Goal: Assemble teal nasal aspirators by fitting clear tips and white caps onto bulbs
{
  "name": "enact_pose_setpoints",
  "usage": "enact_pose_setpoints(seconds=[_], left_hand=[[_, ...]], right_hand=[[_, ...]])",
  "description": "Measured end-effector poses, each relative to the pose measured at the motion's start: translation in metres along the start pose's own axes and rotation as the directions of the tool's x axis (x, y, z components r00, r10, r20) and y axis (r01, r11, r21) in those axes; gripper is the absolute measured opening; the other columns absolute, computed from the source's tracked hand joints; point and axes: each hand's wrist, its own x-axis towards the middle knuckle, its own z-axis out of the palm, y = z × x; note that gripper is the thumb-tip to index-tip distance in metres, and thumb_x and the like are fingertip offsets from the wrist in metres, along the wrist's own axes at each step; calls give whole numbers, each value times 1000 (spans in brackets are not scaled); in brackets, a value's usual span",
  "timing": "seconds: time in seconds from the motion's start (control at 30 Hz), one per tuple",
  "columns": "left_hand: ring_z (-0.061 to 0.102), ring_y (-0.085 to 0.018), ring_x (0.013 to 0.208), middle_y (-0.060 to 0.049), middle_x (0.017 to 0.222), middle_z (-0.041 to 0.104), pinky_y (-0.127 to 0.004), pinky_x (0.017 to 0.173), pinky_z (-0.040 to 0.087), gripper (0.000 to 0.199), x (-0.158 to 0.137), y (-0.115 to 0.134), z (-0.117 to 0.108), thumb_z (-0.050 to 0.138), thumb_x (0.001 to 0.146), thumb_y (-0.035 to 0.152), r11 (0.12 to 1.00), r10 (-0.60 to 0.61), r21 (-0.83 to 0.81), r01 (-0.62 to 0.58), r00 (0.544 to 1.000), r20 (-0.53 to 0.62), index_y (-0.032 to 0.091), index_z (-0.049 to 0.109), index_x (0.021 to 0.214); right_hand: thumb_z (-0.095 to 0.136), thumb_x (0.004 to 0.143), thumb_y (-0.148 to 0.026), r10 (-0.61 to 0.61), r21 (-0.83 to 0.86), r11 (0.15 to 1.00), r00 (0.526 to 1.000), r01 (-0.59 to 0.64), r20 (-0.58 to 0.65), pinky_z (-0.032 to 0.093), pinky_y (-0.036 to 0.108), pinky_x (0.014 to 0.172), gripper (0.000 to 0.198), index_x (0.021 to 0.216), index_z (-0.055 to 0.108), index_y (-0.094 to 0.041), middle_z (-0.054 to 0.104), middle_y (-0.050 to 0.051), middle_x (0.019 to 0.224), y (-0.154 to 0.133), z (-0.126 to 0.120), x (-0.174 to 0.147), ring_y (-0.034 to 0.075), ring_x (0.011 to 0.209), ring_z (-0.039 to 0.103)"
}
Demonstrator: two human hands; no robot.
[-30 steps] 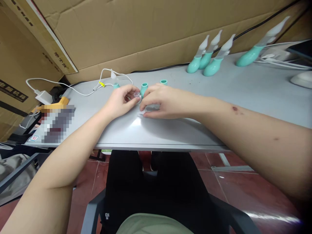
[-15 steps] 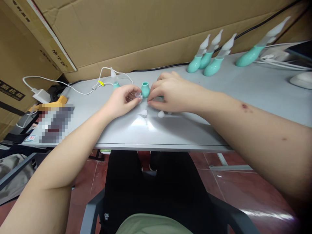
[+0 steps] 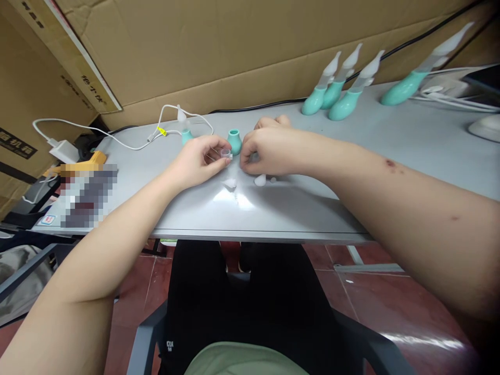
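My left hand (image 3: 201, 161) pinches a small clear plastic cup-like piece (image 3: 225, 153) between thumb and fingers. Just behind it a turquoise rubber bulb (image 3: 234, 142) stands upright, its open neck facing up. On the bulb's other side, my right hand (image 3: 265, 148) has its fingers closed low over the table; a greyish bit shows beneath the palm, but what the fingertips hold is hidden. In front of the hands lie a white soft tip (image 3: 230, 183), a second white tip (image 3: 260, 180) and a tiny white piece (image 3: 273, 180).
Several assembled turquoise bulb aspirators (image 3: 346, 104) stand at the back right, another (image 3: 406, 88) further right. One more (image 3: 186, 136) is behind my left hand, by a white cable (image 3: 128, 147). A yellow tool (image 3: 88, 164) lies left; cardboard (image 3: 234, 57) walls the back.
My right hand's fingers have drawn in more tightly beside the bulb. My left hand, still with the clear piece, has shifted very slightly right; the view has tilted a little.
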Motion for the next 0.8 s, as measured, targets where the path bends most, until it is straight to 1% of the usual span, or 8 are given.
enact_pose_setpoints(seconds=[0.07, 0.2, 0.33, 0.4, 0.5, 0.6, 0.7, 0.8], left_hand=[[58, 1, 74, -5, 101, 81, -13, 70, 50, 24, 0, 0, -1, 81, 97, 28, 1000, -4, -10, 4, 1000, 2, 11, 84, 115], [57, 4, 70, -5, 103, 83, -11, 66, 46, 24, 0, 4, -2, 83, 95, 24, 997, -21, -70, 20, 1000, -9, 11, 85, 115], [60, 4, 68, -1, 90, 79, -7, 65, 48, 26, 0, 10, -2, 85, 93, 21, 976, -106, -191, 103, 994, -2, 9, 84, 115], [61, 4, 66, 1, 83, 75, -7, 64, 49, 28, 0, 12, -2, 86, 92, 21, 961, -148, -235, 146, 989, 11, 8, 82, 116], [64, 4, 68, 0, 85, 76, -6, 66, 51, 27, 1, 12, -2, 86, 90, 20, 954, -165, -254, 161, 986, 7, 8, 82, 114], [68, 3, 72, -2, 93, 80, -6, 70, 54, 25, 2, 11, -1, 85, 90, 18, 960, -160, -232, 156, 987, 3, 9, 81, 113], [70, 3, 71, -5, 106, 84, -7, 67, 53, 27, 2, 10, -1, 84, 92, 18, 960, -201, -194, 201, 979, 16, 9, 82, 116], [71, 3, 69, -7, 114, 85, -8, 66, 52, 30, 2, 9, -1, 84, 94, 21, 956, -231, -174, 236, 972, 48, 8, 81, 121]], right_hand=[[85, 90, 4, 48, -13, 999, 998, -48, 34, 44, 71, 119, 36, 71, 78, -27, 80, 10, 85, -4, -3, 1, 56, 147, 62], [86, 90, 1, 6, 20, 1000, 1000, -6, -7, 43, 68, 120, 28, 80, 81, -25, 80, 10, 87, -2, -5, 0, 52, 146, 62], [83, 87, -1, -9, 143, 989, 992, 27, -125, 41, 65, 123, 25, 79, 79, -24, 79, 6, 83, 0, -7, -5, 41, 118, 70], [83, 88, -2, -30, 193, 979, 987, 60, -158, 40, 66, 122, 24, 79, 80, -24, 80, 6, 83, 1, -7, -6, 37, 107, 69], [89, 93, -3, -80, 112, 990, 992, 90, -93, 37, 71, 119, 20, 86, 89, -23, 84, 12, 90, 1, -5, -4, 47, 126, 66], [94, 101, -6, -63, 45, 997, 998, 64, -24, 32, 75, 121, 16, 94, 96, -21, 90, 16, 106, 1, -1, -2, 55, 144, 57], [94, 104, -7, -65, 117, 991, 996, 73, -64, 28, 74, 125, 16, 99, 99, -22, 91, 13, 107, 0, -1, -2, 53, 145, 57], [91, 105, -10, -93, 132, 986, 994, 99, -49, 28, 73, 125, 18, 94, 96, -24, 92, 10, 110, -3, -5, -4, 51, 145, 59]])
